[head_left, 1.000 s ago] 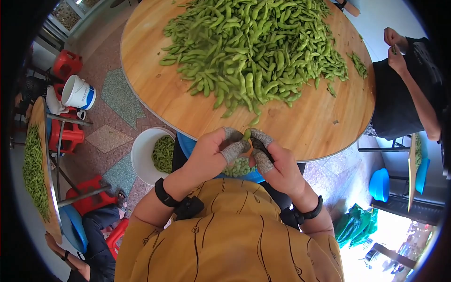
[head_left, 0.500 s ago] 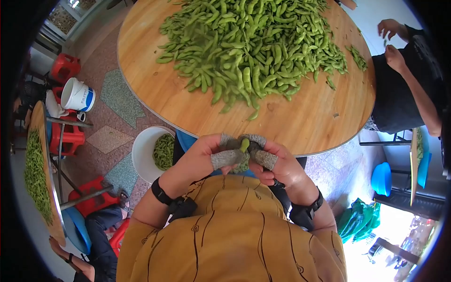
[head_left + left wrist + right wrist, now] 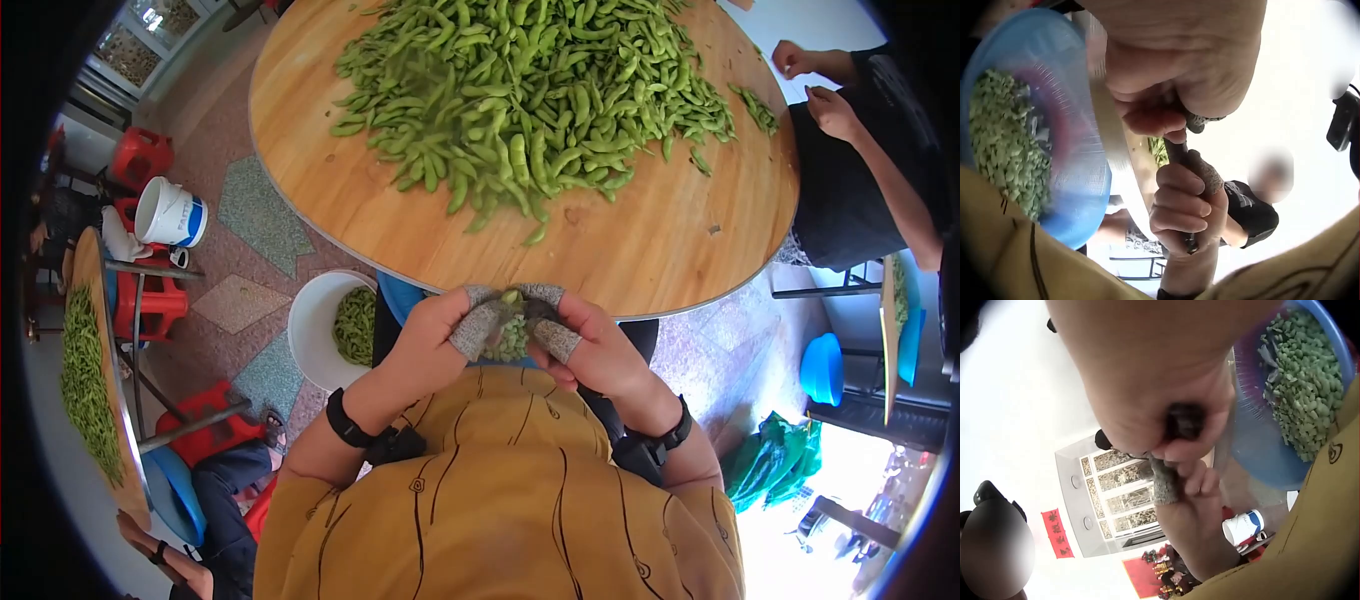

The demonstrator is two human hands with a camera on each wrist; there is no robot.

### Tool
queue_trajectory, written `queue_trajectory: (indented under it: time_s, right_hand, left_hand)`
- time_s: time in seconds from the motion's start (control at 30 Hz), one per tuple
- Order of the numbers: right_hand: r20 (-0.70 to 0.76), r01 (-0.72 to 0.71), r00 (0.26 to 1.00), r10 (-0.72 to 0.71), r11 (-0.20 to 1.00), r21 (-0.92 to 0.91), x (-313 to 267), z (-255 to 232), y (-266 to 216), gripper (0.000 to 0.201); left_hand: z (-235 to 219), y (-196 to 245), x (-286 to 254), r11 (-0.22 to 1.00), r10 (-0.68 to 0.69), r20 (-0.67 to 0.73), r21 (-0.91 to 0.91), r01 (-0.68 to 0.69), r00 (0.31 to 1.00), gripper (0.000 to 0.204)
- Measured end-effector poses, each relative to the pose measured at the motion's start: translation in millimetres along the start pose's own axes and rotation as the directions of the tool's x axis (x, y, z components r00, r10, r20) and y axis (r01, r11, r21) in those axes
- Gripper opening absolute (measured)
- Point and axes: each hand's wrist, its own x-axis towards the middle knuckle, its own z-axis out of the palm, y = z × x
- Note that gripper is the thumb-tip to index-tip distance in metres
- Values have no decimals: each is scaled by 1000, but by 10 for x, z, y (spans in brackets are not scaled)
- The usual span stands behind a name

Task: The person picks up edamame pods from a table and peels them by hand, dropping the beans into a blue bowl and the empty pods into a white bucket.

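Both hands meet just off the table's near edge, with grey fabric sleeves on thumbs and index fingers. My left hand [image 3: 432,328] pinches a green soybean pod [image 3: 512,297] between its covered fingertips. Against the same pod are the fingertips of my right hand [image 3: 598,352]. A dark-handled tool [image 3: 1192,242] is gripped in that right hand, its rounded end showing out of the fist; its working end is hidden. Beneath the hands, shelled green beans [image 3: 1007,144] fill part of a blue basin [image 3: 1088,228] at the lap.
A large pile of pods [image 3: 520,110] covers much of the round wooden table [image 3: 330,200]. On the floor to the left stands a white bucket [image 3: 305,335] with pods inside. Another person [image 3: 860,180] is at the table's right side. Red stools [image 3: 155,305] and a second pod-covered table [image 3: 110,330] are farther left.
The pod has sunk lower between the fingertips, and both hands have drawn slightly closer to the body. The other person's hands at the right have moved.
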Motion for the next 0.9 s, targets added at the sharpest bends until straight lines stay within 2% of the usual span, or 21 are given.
queue_trajectory:
  time_s: [0.07, 0.17, 0.27, 0.3, 0.33, 0.37, 0.4, 0.43, 0.47, 0.5, 0.53, 0.57, 0.63, 0.67, 0.7, 0.73, 0.77, 0.8, 0.83, 0.87, 0.9]
  right_hand:
    - [-119, 118, 984, -134, 984, -133, 24, 38, -24, 29]
    - [-87, 249, 952, -294, 906, -343, 117, -26, 32, 27]
    - [10, 125, 992, -126, 966, -226, 114, -37, -58, 25]
    - [14, 125, 992, -125, 966, -227, 119, -39, -49, 25]
    - [4, 84, 996, -86, 966, -246, 125, -44, -22, 27]
    - [-8, 43, 999, -47, 964, -264, 134, -51, 17, 30]
    - [-9, 42, 999, -46, 964, -262, 156, -27, 83, 30]
    - [-59, 245, 950, -307, 848, -470, 191, 18, 171, 27]
    - [-48, 387, 833, -551, 644, -660, 214, 38, 244, 25]
    - [-49, 386, 834, -550, 645, -660, 219, 13, 293, 25]
    - [94, 432, 741, -665, 365, -824, 219, -23, 333, 28]
    - [265, 427, 642, -719, 48, -903, 219, -40, 366, 31]
    - [255, 443, 643, -723, 80, -893, 223, -24, 425, 27]
    - [245, 460, 642, -726, 110, -881, 223, -15, 445, 24]
    - [241, 458, 644, -726, 113, -882, 218, 0, 453, 24]
    - [114, 441, 746, -657, 359, -822, 208, 21, 452, 20]
    - [7, 388, 836, -548, 582, -715, 195, 39, 450, 19]
    - [5, 385, 838, -545, 585, -714, 185, 27, 417, 19]
    - [-97, 196, 963, -252, 899, -392, 180, -7, 362, 19]
    - [-69, -80, 994, 80, 997, -2, 177, -28, 338, 20]
    - [-69, -84, 994, 84, 996, -1, 174, -28, 349, 20]
  left_hand:
    - [9, -38, -28, 1000, 23, 15, 20, -23, 1000, 16]
    - [39, -100, -83, 947, 209, 6, 249, -204, 978, 15]
    - [15, 8, -151, 996, 39, 23, 76, -41, 999, 16]
    - [-35, 3, -163, 963, -144, 80, -218, 158, 986, 16]
    - [-62, -2, -178, 807, -297, 187, -476, 351, 936, 17]
    - [-52, -13, -188, 806, -300, 187, -476, 353, 936, 17]
    - [-32, -31, -192, 935, -222, 98, -260, 241, 970, 16]
    - [-20, -48, -192, 992, -121, 31, -17, 121, 992, 16]
    - [-20, -76, -188, 992, -122, 33, -18, 122, 992, 16]
    - [-25, -107, -177, 986, 6, 23, 165, -10, 1000, 16]
    - [-32, -124, -169, 929, 133, 37, 342, -138, 990, 15]
    - [-43, -131, -176, 930, 132, 37, 342, -137, 991, 15]
    - [-65, -145, -193, 967, -67, 70, 249, 47, 995, 15]
    - [-65, -144, -193, 967, -69, 73, 248, 49, 995, 15]
    - [-66, -138, -193, 989, -143, 103, 39, 140, 984, 14]
    - [-70, -140, -194, 958, -209, 147, -168, 233, 967, 14]
    - [-84, -160, -199, 957, -212, 150, -168, 237, 966, 14]
    - [-106, -187, -206, 927, -237, 220, -242, 288, 946, 15]
    - [-119, -205, -211, 887, -253, 289, -311, 341, 923, 16]
    - [-117, -199, -218, 886, -256, 290, -312, 344, 922, 16]
    - [-114, -181, -225, 875, -284, 246, -329, 356, 927, 16]
